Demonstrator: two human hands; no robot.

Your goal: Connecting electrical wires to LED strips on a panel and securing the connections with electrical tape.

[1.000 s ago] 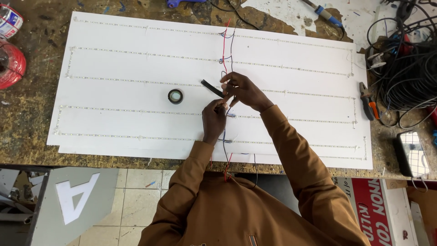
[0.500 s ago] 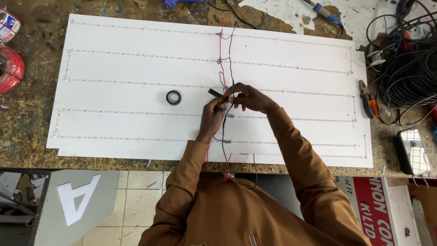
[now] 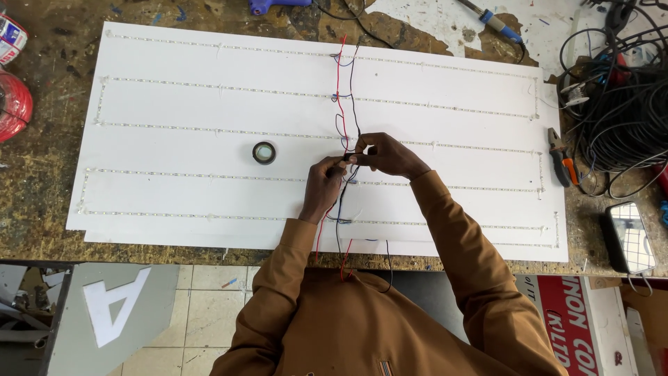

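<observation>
My sleeves [image 3: 390, 327] fill the near edge, both forearms angling up to meet over the middle of the white board [image 3: 174, 146]; my left hand [image 3: 323, 186] comes in from the left, thumb and forefinger pinched on the wires [image 3: 341, 104] at the third strip row; my right hand [image 3: 387, 156] comes from the right, fingers curled and pressed together, pinching the same spot from the other side; the two sets of fingertips touch, with something small and dark between them that I cannot make out.

The red and black wires run lengthwise away from me, down the middle of the board, crossing each LED strip [image 3: 209, 86] at right angles; their long axis lies near to far, and my pinch sits about halfway along it; the slack end trails back under my wrists toward my chest.

The tape roll [image 3: 264, 152] lies flat on the board just to the left, nearer my left hand, apart from both; further right, off the board, the pliers [image 3: 560, 156] rest on the bench [image 3: 42, 188] beside the cable coil [image 3: 619, 104].
</observation>
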